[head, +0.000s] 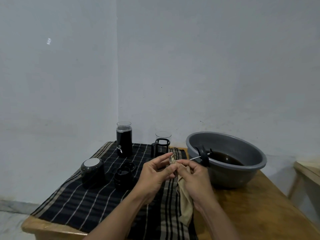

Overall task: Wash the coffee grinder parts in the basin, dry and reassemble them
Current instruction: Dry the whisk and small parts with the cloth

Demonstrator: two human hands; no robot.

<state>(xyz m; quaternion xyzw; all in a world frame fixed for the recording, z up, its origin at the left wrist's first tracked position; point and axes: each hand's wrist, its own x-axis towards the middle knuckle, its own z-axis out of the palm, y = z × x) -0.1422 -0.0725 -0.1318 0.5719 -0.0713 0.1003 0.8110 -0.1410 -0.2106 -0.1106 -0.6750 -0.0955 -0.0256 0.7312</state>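
My left hand [156, 172] pinches a thin round metal filter disc [171, 160] seen edge-on, held above the table. My right hand [194, 175] grips a beige cloth [186, 205] and presses it against the disc; the cloth hangs down below the hand. A grey basin [251, 170] with dark water stands at the right. A plunger rod with a black lid [204, 155] rests across the basin's near rim. On the striped cloth stand a black grinder [124, 139] with a clear cap, a glass beaker in a black frame [161, 144], and other black parts.
A black striped cloth [83, 205] covers the left of the wooden table [259, 213]. A black cylinder with a pale top [92, 172] and black ring parts [123, 176] stand on it. A second wooden piece [310, 172] is at the far right. A wall corner lies behind.
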